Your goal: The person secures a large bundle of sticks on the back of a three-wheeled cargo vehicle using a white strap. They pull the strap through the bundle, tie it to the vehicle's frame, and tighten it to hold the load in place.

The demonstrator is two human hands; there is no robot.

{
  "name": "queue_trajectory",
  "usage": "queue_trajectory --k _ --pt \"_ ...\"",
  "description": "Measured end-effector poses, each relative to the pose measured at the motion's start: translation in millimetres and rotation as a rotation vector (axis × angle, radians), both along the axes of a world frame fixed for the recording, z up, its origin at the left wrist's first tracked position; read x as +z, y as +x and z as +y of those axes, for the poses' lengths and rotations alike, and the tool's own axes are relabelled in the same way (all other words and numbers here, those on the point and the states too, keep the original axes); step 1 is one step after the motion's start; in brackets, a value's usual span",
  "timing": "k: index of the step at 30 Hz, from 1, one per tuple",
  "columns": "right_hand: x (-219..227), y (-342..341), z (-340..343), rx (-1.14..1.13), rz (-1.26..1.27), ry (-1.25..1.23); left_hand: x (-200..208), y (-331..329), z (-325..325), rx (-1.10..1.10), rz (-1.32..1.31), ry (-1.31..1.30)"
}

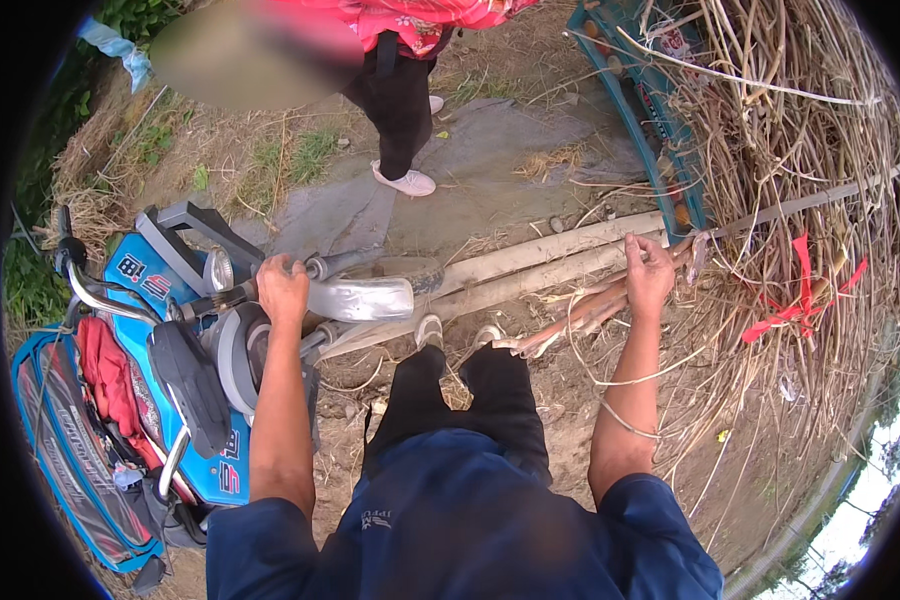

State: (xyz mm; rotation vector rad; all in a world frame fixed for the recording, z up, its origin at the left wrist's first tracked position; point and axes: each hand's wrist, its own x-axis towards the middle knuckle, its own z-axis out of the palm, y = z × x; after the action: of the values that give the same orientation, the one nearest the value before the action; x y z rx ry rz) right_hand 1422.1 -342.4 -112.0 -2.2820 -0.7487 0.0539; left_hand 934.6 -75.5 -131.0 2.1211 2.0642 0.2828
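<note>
Head view, left hand (285,290): over the blue vehicle (140,342), beside its mudguard (362,299); grip cannot be told.
Right hand (649,272): apart from the left, above brown sticks (602,306); hold unclear.
Stick bundle (820,215): at right; red tie (802,292) on, strays apparently left unbound.
Lettering: large characters on side panels (205,468); small shirt print (376,520).

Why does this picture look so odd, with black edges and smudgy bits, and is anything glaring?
In the head view, the wide lens leaves curved black edges; a blurred oval hides part of the person in red; the shiny metal guard catches highlights, and the sky is nearly washed out; the left hand and right hand look reasonably clear.
</note>
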Motion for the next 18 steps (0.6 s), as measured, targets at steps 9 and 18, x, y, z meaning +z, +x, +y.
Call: queue_trajectory --k 9,18 --pt "11 -6 3 -0.004 -0.036 -0.069 -1 -7 10 0.044 0.209 -0.205" --pt "23 -4 1 0.083 -0.125 -0.040 -19 -12 13 0.009 0.363 -0.168"
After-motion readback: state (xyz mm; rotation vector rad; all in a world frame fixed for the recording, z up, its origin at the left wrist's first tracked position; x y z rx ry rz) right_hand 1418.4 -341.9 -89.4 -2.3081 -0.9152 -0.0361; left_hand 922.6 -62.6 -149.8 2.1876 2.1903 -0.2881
